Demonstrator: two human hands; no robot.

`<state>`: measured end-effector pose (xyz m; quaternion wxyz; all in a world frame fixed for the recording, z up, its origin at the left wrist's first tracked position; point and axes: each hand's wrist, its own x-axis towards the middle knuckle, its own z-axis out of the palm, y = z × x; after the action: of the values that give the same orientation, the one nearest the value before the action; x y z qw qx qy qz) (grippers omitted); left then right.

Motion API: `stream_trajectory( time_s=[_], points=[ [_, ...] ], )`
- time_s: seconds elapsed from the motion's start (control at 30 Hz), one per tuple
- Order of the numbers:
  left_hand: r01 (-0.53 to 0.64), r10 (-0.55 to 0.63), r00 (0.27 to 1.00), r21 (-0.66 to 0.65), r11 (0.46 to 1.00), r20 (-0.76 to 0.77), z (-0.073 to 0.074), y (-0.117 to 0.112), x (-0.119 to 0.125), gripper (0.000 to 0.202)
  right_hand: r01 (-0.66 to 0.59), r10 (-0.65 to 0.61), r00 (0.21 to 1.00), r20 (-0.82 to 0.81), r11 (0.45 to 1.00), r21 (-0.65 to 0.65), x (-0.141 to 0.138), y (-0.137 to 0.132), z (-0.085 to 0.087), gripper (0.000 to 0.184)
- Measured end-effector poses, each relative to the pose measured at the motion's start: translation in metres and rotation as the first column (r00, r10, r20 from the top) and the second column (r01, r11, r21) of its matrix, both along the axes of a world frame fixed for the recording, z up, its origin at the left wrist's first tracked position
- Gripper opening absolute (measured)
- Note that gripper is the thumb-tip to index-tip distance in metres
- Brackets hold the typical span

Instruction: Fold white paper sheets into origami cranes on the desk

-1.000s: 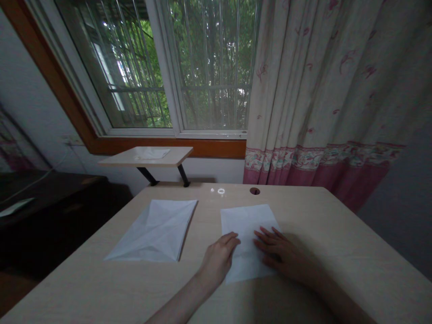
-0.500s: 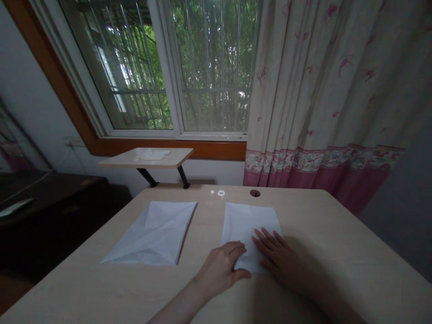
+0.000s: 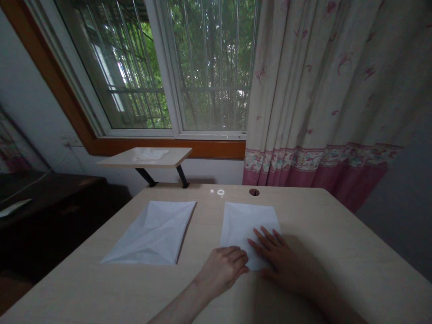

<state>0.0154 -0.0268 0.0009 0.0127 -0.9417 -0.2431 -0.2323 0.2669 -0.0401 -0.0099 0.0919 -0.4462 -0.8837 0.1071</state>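
Observation:
A white sheet, apparently paper [image 3: 245,218], lies on the table in front of me, its near part covered by my hands. At its near left corner, my left hand [image 3: 224,267] is closed, thumb and fingers pinched together on the edge. My right hand [image 3: 280,258] rests flat on the right side of the same sheet with its fingers spread. To the left lies a stack of creased white sheets [image 3: 158,231], which neither hand touches.
The pale wooden table [image 3: 202,292] has a round cable hole [image 3: 254,192] and a small white ring [image 3: 220,192] near its back edge. A raised shelf [image 3: 118,160] at the back left carries a crumpled white piece [image 3: 151,154]. Behind are a window and a curtain [image 3: 303,90].
My left thumb and fingers, apart before, have closed together at the sheet's near corner. My right hand stays flat on the sheet, its fingers shifted slightly left.

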Motion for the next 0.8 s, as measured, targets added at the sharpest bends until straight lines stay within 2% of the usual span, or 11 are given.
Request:
stream_trajectory(
  time_s=[0.23, 0.43, 0.7, 0.8],
  points=[
    [-0.022, 0.024, 0.999, 0.064, 0.998, -0.034, 0.001, -0.003, 0.000, 0.032, 0.017, -0.017, 1.000, -0.011, 0.998, -0.053, 0.000, 0.000, 0.003, 0.075],
    [-0.013, 0.019, 0.997, 0.074, 0.997, -0.076, 0.005, -0.003, -0.001, 0.031, -0.014, 0.011, 0.998, -0.059, 0.999, -0.043, 0.001, -0.002, 0.005, 0.072],
    [-0.032, 0.035, 0.999, 0.136, 0.990, -0.021, 0.001, -0.002, 0.001, 0.029, -0.055, 0.040, 0.993, -0.107, 0.988, -0.143, 0.003, -0.005, 0.023, 0.055],
    [-0.043, 0.045, 0.999, 0.128, 0.991, -0.007, 0.003, -0.003, 0.002, 0.029, -0.074, 0.054, 0.990, -0.129, 0.985, -0.155, 0.007, -0.003, 0.028, 0.054]
  ],
)
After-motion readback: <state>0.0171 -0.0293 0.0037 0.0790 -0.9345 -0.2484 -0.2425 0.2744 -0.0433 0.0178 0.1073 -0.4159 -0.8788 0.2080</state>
